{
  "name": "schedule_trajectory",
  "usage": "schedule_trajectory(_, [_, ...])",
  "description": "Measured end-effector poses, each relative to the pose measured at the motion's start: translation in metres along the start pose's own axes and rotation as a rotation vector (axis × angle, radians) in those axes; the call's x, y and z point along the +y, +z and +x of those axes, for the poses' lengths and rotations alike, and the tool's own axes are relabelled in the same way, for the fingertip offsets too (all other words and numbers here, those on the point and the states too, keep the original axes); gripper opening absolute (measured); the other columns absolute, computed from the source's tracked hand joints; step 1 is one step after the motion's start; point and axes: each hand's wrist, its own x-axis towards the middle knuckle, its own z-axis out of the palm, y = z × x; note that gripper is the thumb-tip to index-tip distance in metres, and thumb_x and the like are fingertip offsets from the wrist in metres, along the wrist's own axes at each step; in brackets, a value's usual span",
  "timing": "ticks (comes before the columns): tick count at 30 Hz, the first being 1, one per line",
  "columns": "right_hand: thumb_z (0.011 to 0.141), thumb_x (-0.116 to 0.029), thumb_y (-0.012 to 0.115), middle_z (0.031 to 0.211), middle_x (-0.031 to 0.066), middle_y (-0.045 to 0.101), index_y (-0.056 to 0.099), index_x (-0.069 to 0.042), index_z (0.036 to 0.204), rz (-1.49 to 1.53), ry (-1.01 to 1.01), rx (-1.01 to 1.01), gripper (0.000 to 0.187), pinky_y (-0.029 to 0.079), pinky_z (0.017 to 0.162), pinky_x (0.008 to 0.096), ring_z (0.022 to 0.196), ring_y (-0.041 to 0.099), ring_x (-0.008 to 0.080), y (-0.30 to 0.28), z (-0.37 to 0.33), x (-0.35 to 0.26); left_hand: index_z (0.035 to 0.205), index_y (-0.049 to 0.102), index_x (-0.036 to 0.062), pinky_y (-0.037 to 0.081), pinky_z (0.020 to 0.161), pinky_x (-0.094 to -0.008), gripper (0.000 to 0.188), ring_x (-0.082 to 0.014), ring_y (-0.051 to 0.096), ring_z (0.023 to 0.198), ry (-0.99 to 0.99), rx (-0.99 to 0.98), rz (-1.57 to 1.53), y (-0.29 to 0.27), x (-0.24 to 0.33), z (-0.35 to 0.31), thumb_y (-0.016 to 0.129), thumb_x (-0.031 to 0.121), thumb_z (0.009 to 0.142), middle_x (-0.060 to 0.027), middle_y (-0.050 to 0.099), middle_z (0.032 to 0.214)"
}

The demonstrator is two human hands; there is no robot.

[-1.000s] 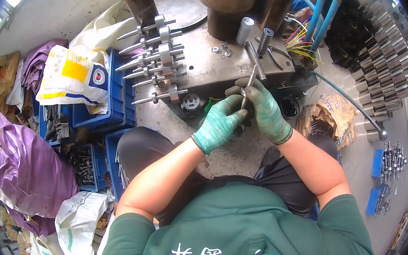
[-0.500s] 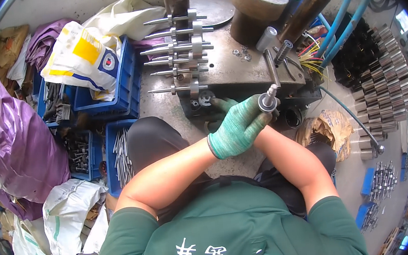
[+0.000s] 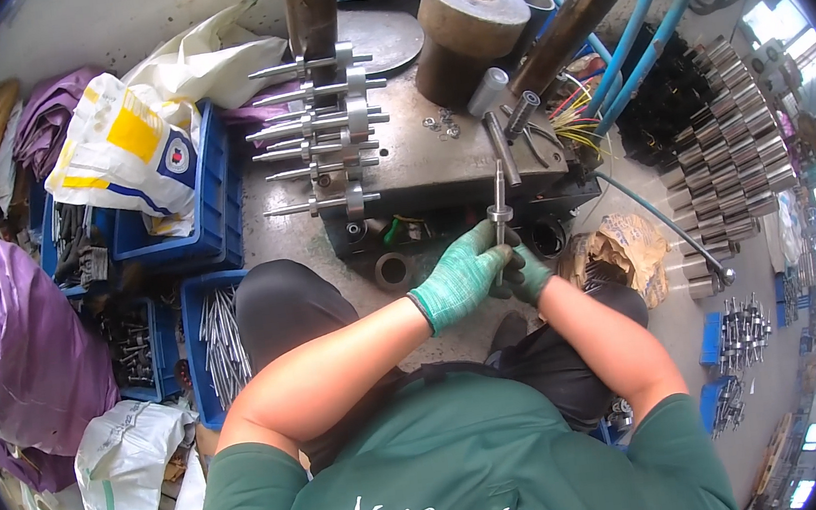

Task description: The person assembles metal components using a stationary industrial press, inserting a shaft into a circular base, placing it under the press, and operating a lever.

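A slim steel shaft (image 3: 499,194) with a collar partway along it stands up out of my two hands, its thin tip pointing away from me. My left hand (image 3: 459,279), in a green knit glove, closes round the shaft's lower end. Against it from the right, my right hand (image 3: 529,276) is also gloved, its darker fingers closed at the same end. The grip's underside is hidden. Beyond the hands, a steel workbench (image 3: 427,152) carries a column of similar shafts with round collars (image 3: 354,201) lying side by side at its left edge.
On the bench stand a heavy round steel block (image 3: 473,26), a grey cylinder (image 3: 487,92), a rod (image 3: 502,149) and small rings (image 3: 442,127). Blue crates (image 3: 193,355) with metal parts and a purple sack (image 3: 24,329) lie left. Stacked steel cylinders (image 3: 733,147) and crumpled brown paper (image 3: 623,245) are right.
The shaft has swung from facing up at me to pointing away over the bench. My left fingers have drawn in round its lower end, and my right hand now shows beside them.
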Motion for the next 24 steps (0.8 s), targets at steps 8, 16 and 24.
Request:
schedule_trajectory(8, [0.1, -0.032, 0.066, 0.112, 0.015, 0.073, 0.066, -0.003, 0.122, 0.414, -0.43, 0.304, 0.037, 0.059, 0.096, 0.0454, 0.103, 0.072, 0.0285, -0.059, -0.095, -0.119, 0.123, 0.054, 0.0054, 0.066, 0.077, -0.0496, 0.018, -0.0319, 0.073, 0.094, -0.317, -0.005, -0.197, 0.023, -0.043, 0.048, 0.047, 0.011, 0.108, -0.0154, 0.068, 0.107])
schedule_trajectory(16, [0.091, -0.025, 0.079, 0.116, 0.013, 0.068, 0.063, 0.007, 0.13, -0.427, -0.845, 0.571, 0.053, 0.06, 0.095, 0.0307, 0.103, 0.07, 0.0194, -0.015, -0.095, -0.251, 0.125, 0.051, 0.0083, 0.066, 0.074, -0.0485, 0.017, -0.031, 0.073, 0.09, -0.29, 0.074, -0.302, 0.03, -0.061, 0.095, 0.046, 0.015, 0.11, -0.0145, 0.066, 0.108])
schedule_trajectory(24, [0.085, -0.016, 0.082, 0.113, 0.0123, 0.076, 0.071, 0.001, 0.128, -0.956, -0.952, 0.674, 0.047, 0.056, 0.094, 0.0314, 0.102, 0.071, 0.0185, -0.007, -0.023, -0.332, 0.142, 0.052, 0.0092, 0.062, 0.077, -0.0451, 0.035, -0.029, 0.075, 0.09, -0.161, 0.086, -0.346, 0.021, -0.046, 0.123, 0.052, 0.016, 0.108, -0.014, 0.072, 0.116])
